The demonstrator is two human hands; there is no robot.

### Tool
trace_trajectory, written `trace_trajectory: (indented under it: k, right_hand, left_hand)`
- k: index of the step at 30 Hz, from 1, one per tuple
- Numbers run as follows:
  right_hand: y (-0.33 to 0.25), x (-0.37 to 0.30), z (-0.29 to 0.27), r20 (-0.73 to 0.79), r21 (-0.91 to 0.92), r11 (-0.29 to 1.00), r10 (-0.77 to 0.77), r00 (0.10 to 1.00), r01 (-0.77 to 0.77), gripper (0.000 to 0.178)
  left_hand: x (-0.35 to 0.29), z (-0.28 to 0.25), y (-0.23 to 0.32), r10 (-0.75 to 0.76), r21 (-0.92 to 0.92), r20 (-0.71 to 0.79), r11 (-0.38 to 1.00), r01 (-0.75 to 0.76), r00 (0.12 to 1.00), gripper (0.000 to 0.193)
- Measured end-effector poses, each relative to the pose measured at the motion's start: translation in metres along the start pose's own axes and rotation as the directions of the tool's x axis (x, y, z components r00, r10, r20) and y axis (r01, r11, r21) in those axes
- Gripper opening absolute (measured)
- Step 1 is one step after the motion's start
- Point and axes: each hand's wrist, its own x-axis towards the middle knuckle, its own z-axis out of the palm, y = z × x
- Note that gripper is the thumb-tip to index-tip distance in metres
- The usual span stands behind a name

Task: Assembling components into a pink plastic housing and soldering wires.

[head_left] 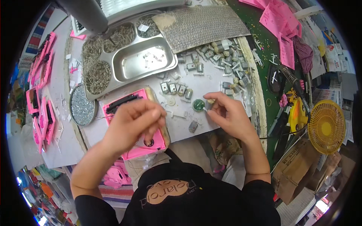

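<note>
My right hand pinches a small motor between thumb and fingers. The motor is beside a small round pot of green stuff; I cannot tell whether they touch. My left hand hovers over a pink plastic housing, its fingertips pressed together; what they hold, if anything, is too small to make out. A black strip-shaped part and thin wires are on the housing. Between the hands lie a loose motor, a white plastic piece and a pale disc.
A steel compartment tray with many screws stands behind my left hand, beside a round dish of tiny metal parts. Motors are heaped at the back right near a textured sheet. A screwdriver hangs above. A yellow fan is at right.
</note>
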Motion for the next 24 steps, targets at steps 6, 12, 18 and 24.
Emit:
trace_trajectory:
  k: [6, 12, 18, 24]
  right_hand:
    - [-0.001, 0.020, 0.007, 0.079, -0.299, 0.954, 0.037, 0.996, -0.012, 0.034]
    - [0.003, 0.032, 0.019, 0.166, -0.622, 0.723, -0.255, 0.952, 0.302, 0.034]
    - [-0.016, 0.019, -0.003, 0.149, -0.073, 0.993, 0.102, 0.983, -0.092, 0.040]
    - [-0.055, 0.005, 0.071, 0.238, 0.683, 0.696, 0.074, 0.968, -0.221, 0.049]
  left_hand:
    - [-0.032, -0.004, -0.048, -0.001, -0.501, 0.073, 0.865, 0.038, 0.997, 0.017]
    - [-0.040, -0.011, -0.064, 0.046, -0.652, 0.060, 0.758, 0.004, 0.997, 0.016]
    - [-0.047, -0.014, -0.071, 0.080, -0.637, -0.018, 0.768, -0.073, 0.997, 0.016]
    - [-0.052, -0.005, -0.078, 0.257, -0.152, -0.233, 0.943, -0.297, 0.938, 0.017]
